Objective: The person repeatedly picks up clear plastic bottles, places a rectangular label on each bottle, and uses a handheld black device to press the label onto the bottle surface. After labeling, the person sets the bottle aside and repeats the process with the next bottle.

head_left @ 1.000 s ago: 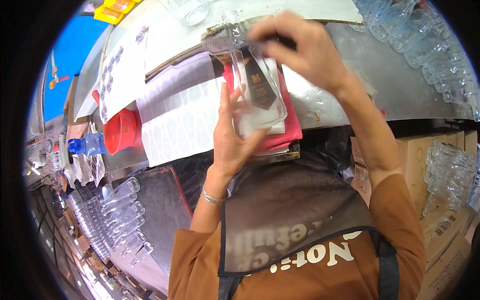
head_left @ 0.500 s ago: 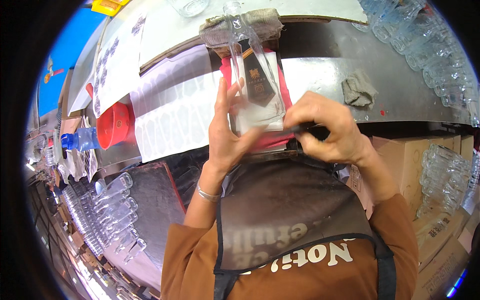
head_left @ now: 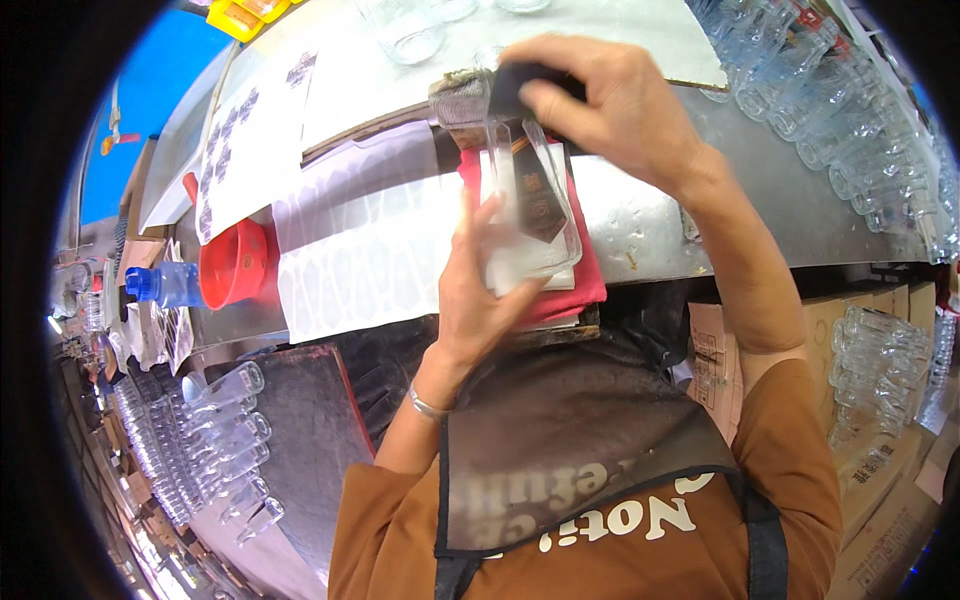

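A clear glass bottle (head_left: 566, 205) lies on its side with its neck pointing away from me. A dark pointed label (head_left: 540, 195) shows on or through its glass. My left hand (head_left: 468, 275) grips the bottle's near end, fingers on its left side and thumb across the base. Closed around a flat black scraper-like piece (head_left: 516, 86), my right hand (head_left: 620, 105) is over the neck end, smeared by motion. The hand and the black piece hide most of the neck. Under the bottle is a pink cloth (head_left: 590, 270), with white sheets on it.
A white sheet of clear stickers (head_left: 350, 240) lies to the left, beside a red plastic container (head_left: 232, 268) and a blue-capped bottle (head_left: 165, 284). A folded grey cloth (head_left: 458, 98) supports the neck end. Several glass bottles (head_left: 800, 120) are stacked at right.
My right hand has swung up and away from the bottle's near end to its neck, carrying the black piece. My left hand remains at the bottle's near end. The whole view has shifted slightly.
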Demonstrator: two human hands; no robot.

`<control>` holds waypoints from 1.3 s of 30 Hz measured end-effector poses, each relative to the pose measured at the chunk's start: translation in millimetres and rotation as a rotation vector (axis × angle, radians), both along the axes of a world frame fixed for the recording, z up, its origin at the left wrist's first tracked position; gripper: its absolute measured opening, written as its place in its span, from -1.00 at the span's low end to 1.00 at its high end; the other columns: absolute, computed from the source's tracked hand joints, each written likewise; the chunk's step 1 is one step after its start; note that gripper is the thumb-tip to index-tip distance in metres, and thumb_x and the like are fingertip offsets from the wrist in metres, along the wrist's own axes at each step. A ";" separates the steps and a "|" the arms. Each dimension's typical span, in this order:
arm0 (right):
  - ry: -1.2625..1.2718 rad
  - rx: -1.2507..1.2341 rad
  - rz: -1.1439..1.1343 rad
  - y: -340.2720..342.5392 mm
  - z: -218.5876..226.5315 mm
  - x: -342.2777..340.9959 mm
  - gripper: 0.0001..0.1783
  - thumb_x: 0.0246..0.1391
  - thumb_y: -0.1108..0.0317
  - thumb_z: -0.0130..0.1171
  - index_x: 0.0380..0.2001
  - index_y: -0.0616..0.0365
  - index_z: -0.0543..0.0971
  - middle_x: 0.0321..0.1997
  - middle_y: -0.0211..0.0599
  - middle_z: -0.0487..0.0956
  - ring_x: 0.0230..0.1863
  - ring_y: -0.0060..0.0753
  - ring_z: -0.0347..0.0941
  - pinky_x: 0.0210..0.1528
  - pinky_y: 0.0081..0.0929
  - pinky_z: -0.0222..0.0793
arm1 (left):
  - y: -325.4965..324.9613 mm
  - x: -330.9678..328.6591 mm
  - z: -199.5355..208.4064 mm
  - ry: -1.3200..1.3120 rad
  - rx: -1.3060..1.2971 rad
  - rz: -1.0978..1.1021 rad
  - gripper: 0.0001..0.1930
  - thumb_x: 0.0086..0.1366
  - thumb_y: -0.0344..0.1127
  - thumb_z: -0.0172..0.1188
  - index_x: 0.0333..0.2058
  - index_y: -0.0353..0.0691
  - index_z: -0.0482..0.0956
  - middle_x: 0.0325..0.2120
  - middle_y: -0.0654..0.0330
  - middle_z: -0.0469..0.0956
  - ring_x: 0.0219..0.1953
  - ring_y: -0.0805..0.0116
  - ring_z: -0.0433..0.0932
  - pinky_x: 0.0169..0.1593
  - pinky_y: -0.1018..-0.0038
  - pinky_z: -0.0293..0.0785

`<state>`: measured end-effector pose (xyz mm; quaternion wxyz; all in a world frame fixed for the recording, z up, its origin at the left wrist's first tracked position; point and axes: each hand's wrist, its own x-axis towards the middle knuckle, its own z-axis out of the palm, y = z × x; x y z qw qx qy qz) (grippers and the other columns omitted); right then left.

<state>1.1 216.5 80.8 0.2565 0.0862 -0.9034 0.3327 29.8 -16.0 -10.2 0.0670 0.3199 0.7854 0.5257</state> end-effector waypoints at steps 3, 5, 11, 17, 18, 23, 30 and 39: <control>0.213 0.204 0.031 -9.3 -2.1 -0.1 -0.70 0.01 0.51 0.23 -0.12 0.20 0.64 -0.17 -0.11 0.66 -0.16 -0.11 0.58 -0.06 -0.30 0.51 | 3.1 1.8 2.7 -0.004 0.019 0.001 0.22 -0.04 -0.49 0.50 0.47 -0.27 -0.21 0.24 -0.09 0.42 0.03 0.22 0.54 0.05 0.36 0.46; 0.174 0.229 0.103 -11.3 -8.1 14.4 -0.70 -0.07 0.53 0.27 -0.18 0.16 0.64 -0.20 -0.17 0.66 -0.18 -0.14 0.57 -0.09 -0.29 0.50 | 4.9 2.6 4.6 0.012 0.045 0.010 0.15 -0.01 -0.51 0.49 0.45 -0.33 -0.14 0.21 -0.06 0.41 0.02 0.20 0.57 0.08 0.33 0.52; -0.189 0.093 0.412 -45.9 -8.3 77.4 -0.71 -0.13 0.44 0.34 -0.23 0.09 0.64 -0.29 -0.24 0.61 -0.26 -0.13 0.54 -0.20 -0.25 0.52 | 1.2 1.4 -0.7 0.051 0.004 0.019 0.15 -0.01 -0.51 0.49 0.44 -0.37 -0.16 0.20 -0.03 0.40 0.02 0.19 0.58 0.09 0.33 0.55; 0.123 0.058 0.055 0.0 -16.5 16.7 -0.76 -0.04 0.51 0.24 -0.22 0.16 0.63 -0.19 -0.18 0.66 -0.13 -0.12 0.56 -0.02 -0.35 0.50 | 3.2 1.8 2.3 0.002 -0.019 0.020 0.25 -0.06 -0.45 0.53 0.46 -0.31 -0.23 0.20 -0.08 0.44 0.07 0.18 0.53 0.06 0.38 0.46; 0.164 0.085 0.167 -12.4 -23.5 33.5 -0.74 -0.11 0.52 0.29 -0.25 0.12 0.64 -0.20 -0.20 0.65 -0.13 -0.13 0.56 -0.03 -0.30 0.51 | 1.8 1.2 0.6 -0.003 -0.024 0.015 0.25 -0.06 -0.45 0.53 0.46 -0.32 -0.23 0.20 -0.08 0.43 0.08 0.18 0.52 0.06 0.38 0.46; 0.016 -0.042 0.326 -15.7 -21.8 49.0 -0.80 -0.05 0.49 0.26 -0.27 0.14 0.63 -0.31 -0.18 0.61 -0.27 -0.11 0.58 -0.17 -0.35 0.54 | 1.9 1.2 0.2 0.029 -0.040 -0.005 0.22 -0.03 -0.48 0.49 0.46 -0.31 -0.22 0.24 -0.09 0.39 0.04 0.17 0.54 0.03 0.36 0.48; 0.112 -0.168 0.324 0.4 -45.5 63.1 -0.66 -0.21 0.59 0.30 -0.25 0.15 0.63 -0.07 -0.24 0.64 -0.02 -0.15 0.54 0.03 -0.26 0.48 | 7.5 0.9 3.4 0.115 -0.006 0.005 0.16 -0.06 -0.53 0.47 0.44 -0.35 -0.13 0.30 -0.13 0.28 0.14 0.07 0.46 0.07 0.29 0.48; -0.675 -1.012 0.050 15.8 -67.8 111.1 -0.58 0.41 0.16 -0.04 -0.08 0.32 0.63 -0.16 -0.29 0.67 -0.26 -0.53 0.53 -0.22 -0.59 0.43 | 25.7 7.8 19.5 -0.018 0.120 0.018 0.17 -0.01 -0.48 0.51 0.43 -0.39 -0.16 0.31 -0.17 0.21 0.27 0.00 0.35 0.28 0.20 0.36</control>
